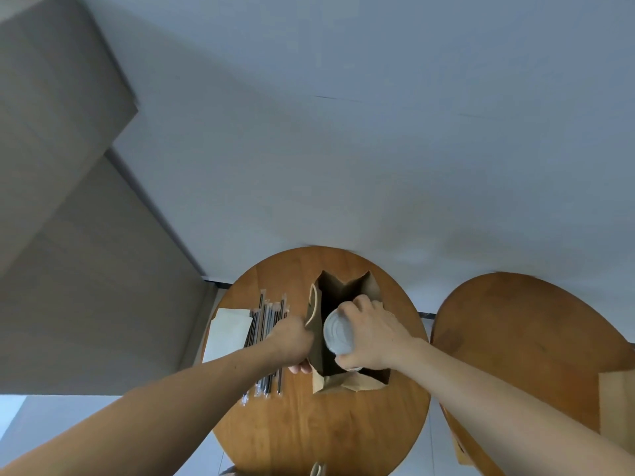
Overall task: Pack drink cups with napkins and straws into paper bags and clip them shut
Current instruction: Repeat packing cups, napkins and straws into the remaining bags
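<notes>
The person's right hand (374, 338) had its fingers curled round a white-lidded cup (338, 333), holding it at the open mouth of the brown paper bag (372, 286). The left hand (292, 341) gripped the bag's rim just left of those fingers. Wrapped straws (266, 317) and napkins (228, 333) lay on the table (309, 424) beyond its knuckles.

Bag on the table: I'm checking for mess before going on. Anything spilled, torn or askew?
Nothing stands out. The bag stands upright and open, left hand holding its rim, right hand gripping the lidded cup at its mouth; straws lie beside the napkins.
</notes>
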Demonstrator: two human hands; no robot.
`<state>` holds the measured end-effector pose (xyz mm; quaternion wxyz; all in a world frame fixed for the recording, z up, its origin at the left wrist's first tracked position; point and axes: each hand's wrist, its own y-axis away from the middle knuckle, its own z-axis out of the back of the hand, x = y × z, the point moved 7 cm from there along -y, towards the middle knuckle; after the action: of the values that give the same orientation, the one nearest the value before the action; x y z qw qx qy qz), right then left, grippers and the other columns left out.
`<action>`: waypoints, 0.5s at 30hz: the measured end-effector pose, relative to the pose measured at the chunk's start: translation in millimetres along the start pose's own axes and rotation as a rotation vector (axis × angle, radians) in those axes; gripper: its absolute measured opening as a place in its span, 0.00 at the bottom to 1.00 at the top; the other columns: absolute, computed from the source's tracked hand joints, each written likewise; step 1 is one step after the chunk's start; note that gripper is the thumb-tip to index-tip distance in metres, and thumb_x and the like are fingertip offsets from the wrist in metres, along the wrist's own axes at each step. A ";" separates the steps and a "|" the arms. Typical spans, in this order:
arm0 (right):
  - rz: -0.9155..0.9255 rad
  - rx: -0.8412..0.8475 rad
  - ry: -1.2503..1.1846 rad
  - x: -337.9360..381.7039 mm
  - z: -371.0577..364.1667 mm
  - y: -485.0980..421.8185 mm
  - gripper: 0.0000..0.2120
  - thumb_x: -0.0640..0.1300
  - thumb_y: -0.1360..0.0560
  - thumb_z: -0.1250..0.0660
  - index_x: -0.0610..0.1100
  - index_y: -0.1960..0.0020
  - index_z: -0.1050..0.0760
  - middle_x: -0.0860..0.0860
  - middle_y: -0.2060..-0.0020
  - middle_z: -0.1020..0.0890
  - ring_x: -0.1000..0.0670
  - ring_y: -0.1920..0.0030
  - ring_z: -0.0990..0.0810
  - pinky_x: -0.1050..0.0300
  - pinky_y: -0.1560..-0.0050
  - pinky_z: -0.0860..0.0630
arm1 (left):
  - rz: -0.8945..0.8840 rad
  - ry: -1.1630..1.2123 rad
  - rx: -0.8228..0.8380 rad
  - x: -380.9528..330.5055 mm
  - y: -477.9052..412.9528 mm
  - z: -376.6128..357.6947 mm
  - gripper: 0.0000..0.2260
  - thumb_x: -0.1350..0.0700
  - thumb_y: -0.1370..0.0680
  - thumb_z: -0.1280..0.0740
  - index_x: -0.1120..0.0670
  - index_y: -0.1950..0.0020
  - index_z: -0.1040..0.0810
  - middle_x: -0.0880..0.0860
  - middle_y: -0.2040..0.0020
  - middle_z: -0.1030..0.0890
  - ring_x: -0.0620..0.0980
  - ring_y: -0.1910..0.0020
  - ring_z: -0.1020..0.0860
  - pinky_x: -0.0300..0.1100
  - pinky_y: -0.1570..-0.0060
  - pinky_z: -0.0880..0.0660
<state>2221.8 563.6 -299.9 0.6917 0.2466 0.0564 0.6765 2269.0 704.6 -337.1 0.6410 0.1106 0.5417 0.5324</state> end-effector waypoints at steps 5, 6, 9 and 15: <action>-0.246 0.055 -0.106 -5.8 -53.0 -33.4 0.46 0.58 0.36 0.25 0.49 0.26 0.44 0.45 0.34 0.37 0.40 0.36 0.30 0.50 0.40 0.25 | 0.017 -0.041 -0.074 16.0 -4.6 -2.5 0.10 0.56 0.17 0.43 0.55 0.37 0.29 0.57 0.60 0.16 0.50 0.69 0.16 0.47 0.61 0.16; -0.284 0.068 -0.128 -7.1 -63.6 -39.3 0.48 0.58 0.35 0.24 0.50 0.25 0.47 0.45 0.32 0.38 0.39 0.35 0.31 0.48 0.39 0.25 | 0.027 -0.058 -0.102 19.5 -4.9 -0.5 0.10 0.56 0.17 0.43 0.55 0.38 0.29 0.56 0.60 0.17 0.48 0.70 0.16 0.45 0.62 0.16; -0.342 0.168 -0.147 -11.2 -95.4 -54.0 0.52 0.59 0.36 0.24 0.51 0.23 0.52 0.43 0.31 0.42 0.35 0.32 0.33 0.44 0.35 0.29 | 0.012 -0.119 -0.182 27.0 -6.2 5.6 0.08 0.56 0.18 0.41 0.53 0.40 0.28 0.50 0.59 0.20 0.43 0.72 0.18 0.35 0.71 0.21; -0.349 0.165 -0.142 -21.5 -122.8 -58.5 0.43 0.55 0.31 0.28 0.49 0.25 0.48 0.43 0.33 0.40 0.37 0.36 0.31 0.47 0.37 0.28 | -0.005 -0.239 -0.235 30.4 -5.5 2.1 0.05 0.50 0.19 0.39 0.47 0.45 0.29 0.47 0.59 0.22 0.46 0.66 0.18 0.40 0.64 0.18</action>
<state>2222.6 577.6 -436.8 0.7780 0.3362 0.1045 0.5203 2269.1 727.7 -357.7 0.7108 0.0959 0.3959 0.5734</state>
